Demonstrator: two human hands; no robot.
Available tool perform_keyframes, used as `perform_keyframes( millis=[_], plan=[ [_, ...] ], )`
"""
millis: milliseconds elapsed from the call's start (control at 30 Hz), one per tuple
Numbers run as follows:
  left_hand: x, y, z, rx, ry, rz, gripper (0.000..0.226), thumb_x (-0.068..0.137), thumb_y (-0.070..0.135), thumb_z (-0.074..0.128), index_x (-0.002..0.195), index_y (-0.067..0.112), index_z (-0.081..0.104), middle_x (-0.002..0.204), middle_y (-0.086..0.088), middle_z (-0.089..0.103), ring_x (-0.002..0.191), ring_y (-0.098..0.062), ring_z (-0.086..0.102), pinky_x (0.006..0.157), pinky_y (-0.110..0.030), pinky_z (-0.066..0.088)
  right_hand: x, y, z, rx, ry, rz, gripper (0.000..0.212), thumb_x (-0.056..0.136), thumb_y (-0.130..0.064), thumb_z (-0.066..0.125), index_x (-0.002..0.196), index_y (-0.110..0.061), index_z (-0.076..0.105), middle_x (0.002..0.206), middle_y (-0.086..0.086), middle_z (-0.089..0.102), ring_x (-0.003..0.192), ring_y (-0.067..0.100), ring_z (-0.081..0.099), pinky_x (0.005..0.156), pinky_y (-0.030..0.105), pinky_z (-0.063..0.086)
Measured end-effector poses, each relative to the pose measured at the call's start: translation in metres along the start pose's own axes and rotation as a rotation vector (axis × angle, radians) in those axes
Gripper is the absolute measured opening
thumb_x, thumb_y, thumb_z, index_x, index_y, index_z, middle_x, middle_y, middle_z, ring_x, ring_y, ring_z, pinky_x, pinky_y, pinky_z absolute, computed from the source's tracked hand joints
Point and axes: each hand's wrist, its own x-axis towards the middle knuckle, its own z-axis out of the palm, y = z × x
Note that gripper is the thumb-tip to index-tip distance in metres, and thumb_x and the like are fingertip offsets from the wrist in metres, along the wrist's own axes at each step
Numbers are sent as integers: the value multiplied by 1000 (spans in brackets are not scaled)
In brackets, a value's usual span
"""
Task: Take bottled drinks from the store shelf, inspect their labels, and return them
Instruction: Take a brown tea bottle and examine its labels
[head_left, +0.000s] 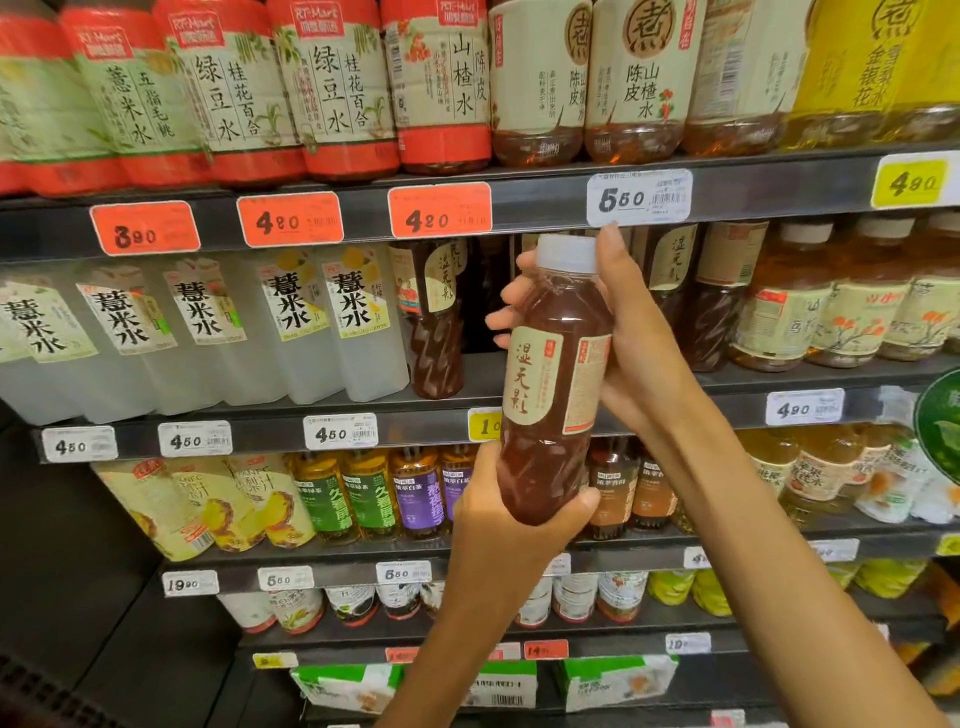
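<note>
Standing in rows on the store shelf (291, 208): pale clear bottles (332, 332) at the left, with orange price tags (289, 220) above them. Cupping the base of the brown bottled drink (553, 384) from below, left hand (511, 525) with its grip clamped on it. Wrapping the neck just under the white cap (568, 253), right hand (631, 353) also clamped on, holding the bottle upright, slightly tilted, in front of the middle shelf, label facing the camera.

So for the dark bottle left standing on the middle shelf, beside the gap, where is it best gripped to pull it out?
Probably at its twisted lower body, coming straight from the front. That bottle stands upright at the shelf's front edge with its ribbed waist exposed, while white bottles crowd its left side and the shelf above hides its cap. Both hands are busy holding the brown bottle.
</note>
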Motion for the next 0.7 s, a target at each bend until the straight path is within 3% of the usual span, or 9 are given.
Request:
perform_keyframes(
  millis=[100, 167, 300, 400, 500, 600, 667, 700],
  plan=[
    [-1, 4, -4, -92, -119, -26, 58, 55, 45, 81, 105, 37, 51, 93, 12, 67, 90, -2, 65, 69, -14, 52, -1, -3, 6, 100, -71, -4, 55, 88, -52, 39, 105, -4, 59, 87, 8, 65, 77, 23, 65, 76, 35, 53],
    [-1, 8, -10, -130, -211, -18, 61, 54, 48, 78, 107, 40, 49, 97, 22, 66, 93, 2, 64, 69, -10, 51, -2, -5, 9, 217, -143, 6, 56, 83, -55, 44, 101, -5, 59, 84, 7, 64, 74, 21, 64, 72, 32, 53],
    [-1, 17, -20, -130, -219, 42, 57, 54, 46, 80, 103, 42, 52, 97, 24, 67, 90, 3, 65, 69, -8, 50, -2, -10, 15, 351, -247, -11, 57, 80, -56, 45, 98, -5, 62, 83, 6, 64, 74, 20, 64, 72, 31, 53],
    [-2, 20, -23, -155, -204, 47, 57, 54, 44, 79, 105, 38, 55, 96, 21, 69, 89, 2, 66, 68, -8, 50, 1, -12, 17, 352, -247, -7, 59, 87, -56, 36, 98, -4, 62, 83, 7, 65, 76, 22, 64, 72, 33, 53],
    [0, 22, -31, -213, -325, -13, 57, 51, 49, 79, 104, 40, 57, 95, 22, 70, 89, 3, 66, 67, -8, 50, 4, -11, 16, 255, -234, -2, 62, 90, -56, 27, 108, -5, 57, 90, 9, 69, 87, 25, 67, 79, 37, 55],
    [1, 20, -38, -354, -555, -118, 76, 52, 67, 80, 116, 32, 57, 101, 3, 72, 97, -17, 69, 81, -30, 55, 3, -7, 19, 387, -286, 56, 60, 80, -56, 55, 115, -6, 58, 94, 13, 69, 86, 29, 68, 79, 40, 56],
    [0, 11, -36, -393, -618, -172, 90, 55, 68, 78, 124, 18, 51, 109, -7, 69, 105, -29, 65, 91, -45, 51, 2, -4, 20, 461, -307, 79, 60, 75, -48, 64, 117, -5, 57, 90, 12, 68, 77, 26, 68, 72, 36, 58],
    [1, 8, -34, -384, -610, -175, 88, 56, 68, 77, 125, 20, 52, 112, -7, 69, 109, -28, 64, 94, -45, 50, 1, -4, 20, 429, -293, 74, 58, 77, -46, 64, 117, -5, 57, 88, 11, 68, 75, 24, 67, 69, 35, 57]
  ],
)
